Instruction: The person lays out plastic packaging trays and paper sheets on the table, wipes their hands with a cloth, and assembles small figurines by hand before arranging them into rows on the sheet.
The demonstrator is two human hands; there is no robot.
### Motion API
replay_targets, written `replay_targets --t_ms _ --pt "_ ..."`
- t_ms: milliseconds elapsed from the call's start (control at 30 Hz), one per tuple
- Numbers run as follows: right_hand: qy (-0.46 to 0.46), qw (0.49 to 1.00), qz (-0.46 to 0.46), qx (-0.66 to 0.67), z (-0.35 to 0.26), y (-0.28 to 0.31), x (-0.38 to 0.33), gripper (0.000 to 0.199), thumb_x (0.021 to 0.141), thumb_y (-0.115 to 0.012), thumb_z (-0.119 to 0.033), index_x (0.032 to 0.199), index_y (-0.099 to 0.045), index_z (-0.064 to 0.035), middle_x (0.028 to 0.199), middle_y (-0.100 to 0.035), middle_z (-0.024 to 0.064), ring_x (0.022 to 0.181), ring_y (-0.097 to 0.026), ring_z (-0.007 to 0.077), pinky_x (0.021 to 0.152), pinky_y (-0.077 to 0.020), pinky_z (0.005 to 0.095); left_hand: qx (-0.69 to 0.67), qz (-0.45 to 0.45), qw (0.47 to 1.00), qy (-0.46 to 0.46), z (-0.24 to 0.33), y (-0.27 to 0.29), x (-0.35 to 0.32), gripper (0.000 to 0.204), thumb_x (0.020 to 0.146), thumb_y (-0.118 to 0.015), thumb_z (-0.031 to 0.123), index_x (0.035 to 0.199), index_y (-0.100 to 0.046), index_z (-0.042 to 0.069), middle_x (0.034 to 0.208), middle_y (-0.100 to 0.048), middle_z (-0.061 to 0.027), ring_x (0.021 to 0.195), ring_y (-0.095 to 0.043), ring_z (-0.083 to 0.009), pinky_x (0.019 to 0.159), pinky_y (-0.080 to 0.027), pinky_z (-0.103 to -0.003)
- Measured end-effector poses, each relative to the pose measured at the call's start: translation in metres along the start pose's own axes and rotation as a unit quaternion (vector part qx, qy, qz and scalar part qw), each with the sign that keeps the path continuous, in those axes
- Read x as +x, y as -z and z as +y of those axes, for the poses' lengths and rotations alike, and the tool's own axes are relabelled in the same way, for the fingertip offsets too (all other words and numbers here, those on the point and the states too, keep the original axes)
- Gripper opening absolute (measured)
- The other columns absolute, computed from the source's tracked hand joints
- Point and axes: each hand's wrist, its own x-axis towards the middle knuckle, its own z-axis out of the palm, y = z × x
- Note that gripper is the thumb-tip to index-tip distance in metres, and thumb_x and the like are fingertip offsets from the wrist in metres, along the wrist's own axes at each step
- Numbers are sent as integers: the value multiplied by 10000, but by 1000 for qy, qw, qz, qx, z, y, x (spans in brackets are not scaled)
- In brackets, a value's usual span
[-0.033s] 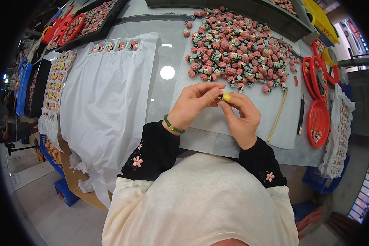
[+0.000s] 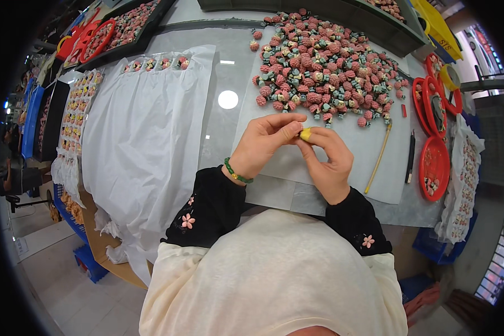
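Over the near side of a white sheet, my two hands meet fingertip to fingertip. My left hand, with a green bead bracelet at its wrist, pinches a small figurine, mostly hidden by the fingers. My right hand is closed against the same piece, thumb and index finger pressed together; yellow tape wraps a fingertip. Just beyond lies a large heap of small figurines with knobbly pink tops and pale blue-green and black parts.
White tissue covers a tray of figurines on the left, beside another filled tray. Right of the hands lie a thin tan stick, a black pen-like tool and red dishes. A grey bin borders the far side.
My right hand has shifted slightly left, its taped fingertip now covering more of the figurine. My left hand stays almost in place.
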Motion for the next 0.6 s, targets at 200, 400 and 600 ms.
replay_targets --t_ms 200,400,600 --pt "91 985 -15 -148 4 5 37 222 692 -658 3 907 -602 -4 891 -592 104 776 -575 226 671 -462 302 -139 47 989 13 4 5 1 279 887 -488 128 1112 -514 -36 922 -581 -68 847 -585 -164 780 -487 -287" --pt "142 896 0 -421 29 16 87 237 698 -626 -31 934 -602 -34 876 -608 81 885 -518 273 790 -406 370 -192 39 980 35 12 -7 4 273 893 -471 175 1080 -507 -20 908 -552 -54 853 -565 -165 762 -485 -294" --pt "95 974 -12 -206 -2 4 54 252 698 -663 -18 941 -596 -12 849 -606 81 781 -573 195 676 -446 284 -145 83 985 41 6 -1 5 291 884 -497 303 998 -545 40 788 -495 5 702 -465 -71 583 -387 -197"
